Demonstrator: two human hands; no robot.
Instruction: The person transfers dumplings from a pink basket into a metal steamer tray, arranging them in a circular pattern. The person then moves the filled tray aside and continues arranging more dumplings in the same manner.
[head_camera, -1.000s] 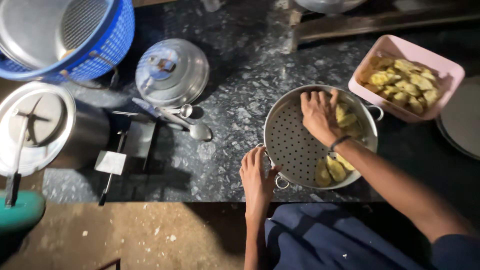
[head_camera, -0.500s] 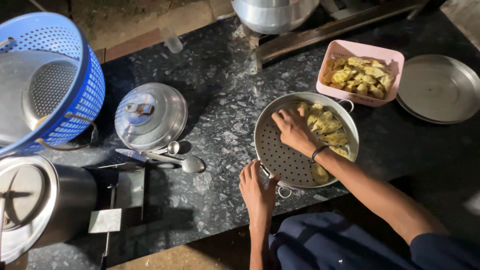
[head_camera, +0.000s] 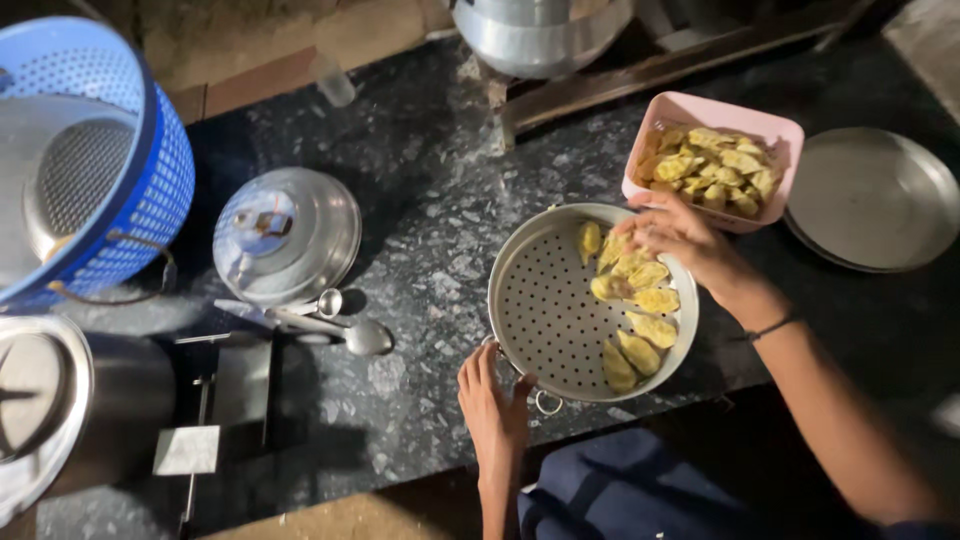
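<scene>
Dark speckled stone forms the table (head_camera: 430, 250), seen from above in dim light. Near its front edge stands a round perforated steamer tray (head_camera: 545, 310) of pale metal. Yellow dumplings (head_camera: 640, 300) lie in a curved row along the tray's right side; the left part of the tray is bare.

Left hand (head_camera: 492, 400): fingers lying together, resting at the tray's near rim beside a small ring handle (head_camera: 547, 402); whether it grips the rim cannot be told.

Right hand (head_camera: 680, 235): fingers curled loosely downward over the far right rim of the tray, just above the dumplings and just beside a pink tub (head_camera: 715, 125) filled with more dumplings. Whether the fingertips pinch one cannot be told. A dark band circles this wrist.

Right of the tub lies a flat metal plate (head_camera: 875, 200). Left of the tray stand a domed metal lid (head_camera: 290, 235) and, in front of it, spoons (head_camera: 330, 325). At far left a blue plastic basket (head_camera: 150, 190) holds a metal strainer, and a steel pot (head_camera: 60, 400) stands at the lower left corner. Another steel vessel (head_camera: 540, 35) sits at the top edge.
</scene>
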